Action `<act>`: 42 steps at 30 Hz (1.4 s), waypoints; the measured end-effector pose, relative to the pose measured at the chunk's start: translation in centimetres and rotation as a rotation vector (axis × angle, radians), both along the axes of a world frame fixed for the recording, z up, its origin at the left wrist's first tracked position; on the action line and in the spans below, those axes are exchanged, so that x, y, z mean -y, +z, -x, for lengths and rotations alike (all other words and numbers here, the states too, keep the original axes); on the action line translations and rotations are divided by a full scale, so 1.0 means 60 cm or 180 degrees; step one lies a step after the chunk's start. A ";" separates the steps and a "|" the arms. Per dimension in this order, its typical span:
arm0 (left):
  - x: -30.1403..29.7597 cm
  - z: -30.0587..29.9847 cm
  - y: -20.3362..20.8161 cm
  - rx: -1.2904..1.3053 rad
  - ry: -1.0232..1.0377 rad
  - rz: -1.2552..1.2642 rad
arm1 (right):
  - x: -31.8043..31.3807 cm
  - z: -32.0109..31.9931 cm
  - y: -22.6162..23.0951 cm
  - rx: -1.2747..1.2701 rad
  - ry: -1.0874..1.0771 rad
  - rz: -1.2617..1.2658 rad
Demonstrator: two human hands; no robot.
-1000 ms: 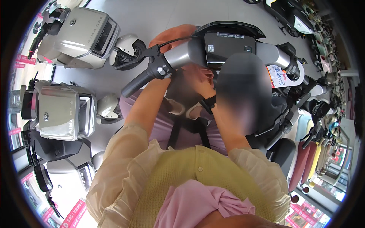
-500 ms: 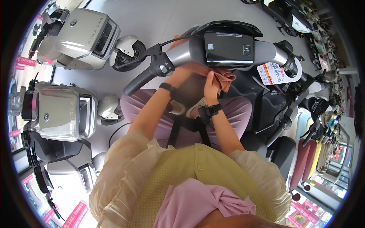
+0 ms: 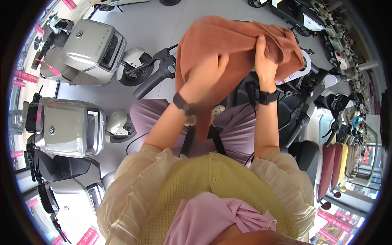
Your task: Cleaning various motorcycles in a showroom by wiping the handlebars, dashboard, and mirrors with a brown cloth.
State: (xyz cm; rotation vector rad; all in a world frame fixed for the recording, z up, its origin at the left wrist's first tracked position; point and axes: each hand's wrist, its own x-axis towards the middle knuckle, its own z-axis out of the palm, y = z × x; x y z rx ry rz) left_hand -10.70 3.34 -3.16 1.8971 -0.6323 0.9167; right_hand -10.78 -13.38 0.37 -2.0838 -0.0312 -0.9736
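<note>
A reddish-brown cloth (image 3: pixel 228 38) is spread out between my two hands, covering the middle of a scooter's handlebar; its tail hangs down between my legs. My left hand (image 3: pixel 206 77), a little blurred, is closed on the cloth's left part. On the right, my right hand (image 3: pixel 266 65) grips a bunched fold with the thumb on top. The scooter's display is hidden under the cloth. Its left grip (image 3: pixel 149 85) sticks out to the left, and a white tag (image 3: pixel 304 69) shows partly beside my right hand.
Grey scooters (image 3: pixel 87 51) stand in a row on the left, one front wheel (image 3: pixel 136 67) close to the left grip. Other scooters' handlebars (image 3: pixel 302 122) and seats (image 3: pixel 326 169) crowd the right side. A black scooter (image 3: pixel 292 18) stands at the far right.
The cloth has been lifted from below the handlebar and opened out over the display. Both hands have risen with it, the right one also moving to the right.
</note>
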 end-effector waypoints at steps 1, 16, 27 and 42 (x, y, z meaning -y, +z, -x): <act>0.002 -0.016 0.030 -0.0988 0.0032 -0.0351 | 0.014 -0.034 0.002 0.0234 0.0175 0.0112; 0.009 -0.149 0.012 -0.1415 0.0177 -0.1179 | -0.057 -0.207 0.090 -0.3287 0.1250 0.2745; 0.001 -0.124 0.030 -0.1783 0.0311 -0.1380 | 0.011 -0.233 0.103 -0.3822 0.1004 0.1838; 0.010 -0.164 0.039 -0.2142 -0.0131 -0.1178 | 0.063 -0.189 0.106 -0.4156 0.1142 0.0623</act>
